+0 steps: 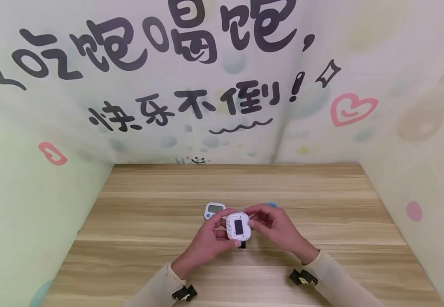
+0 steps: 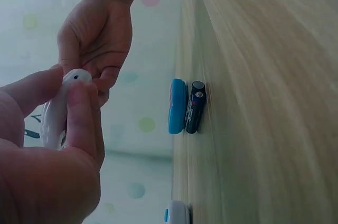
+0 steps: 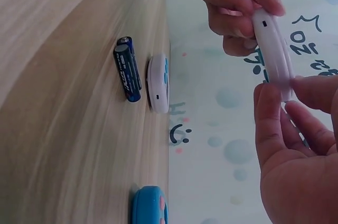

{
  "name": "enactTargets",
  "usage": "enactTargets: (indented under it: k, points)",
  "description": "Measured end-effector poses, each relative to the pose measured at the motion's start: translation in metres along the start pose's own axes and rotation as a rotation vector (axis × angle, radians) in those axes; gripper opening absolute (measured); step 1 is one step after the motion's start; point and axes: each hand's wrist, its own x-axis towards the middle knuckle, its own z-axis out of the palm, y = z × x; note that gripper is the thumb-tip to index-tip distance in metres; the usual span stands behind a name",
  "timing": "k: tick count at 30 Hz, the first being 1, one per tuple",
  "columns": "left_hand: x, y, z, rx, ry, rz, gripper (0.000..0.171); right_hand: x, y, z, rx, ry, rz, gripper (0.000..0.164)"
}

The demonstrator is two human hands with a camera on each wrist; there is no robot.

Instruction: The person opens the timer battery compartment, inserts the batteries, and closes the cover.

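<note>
Above the table, both hands hold a small white digital timer, its back with a dark rectangle facing the head camera. My left hand grips its left side between thumb and fingers. The right hand pinches its right edge, as the right wrist view also shows with thumb and fingers on the timer's end. Below the held timer lie dark blue batteries, largely hidden in the head view. A second white timer with a grey display and blue button rests just beyond the left hand.
A blue device lies on the wooden table, mostly hidden behind the right hand in the head view. Pale printed walls enclose the table at the back and on both sides.
</note>
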Motion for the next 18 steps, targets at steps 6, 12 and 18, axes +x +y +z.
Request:
enactTargets:
  k: [6,12,18]
  points:
    - [0.002,0.002,0.0,-0.086,0.021,-0.019,0.063,0.0,-0.002,0.003,-0.007,-0.007,0.013,0.027]
    - [0.002,0.003,-0.002,-0.095,0.034,-0.012,0.057,0.0,-0.002,0.008,0.068,-0.116,0.081,0.035]
    - [0.002,0.004,-0.001,-0.079,0.015,-0.003,0.057,-0.001,-0.002,0.012,0.063,-0.14,0.175,0.031]
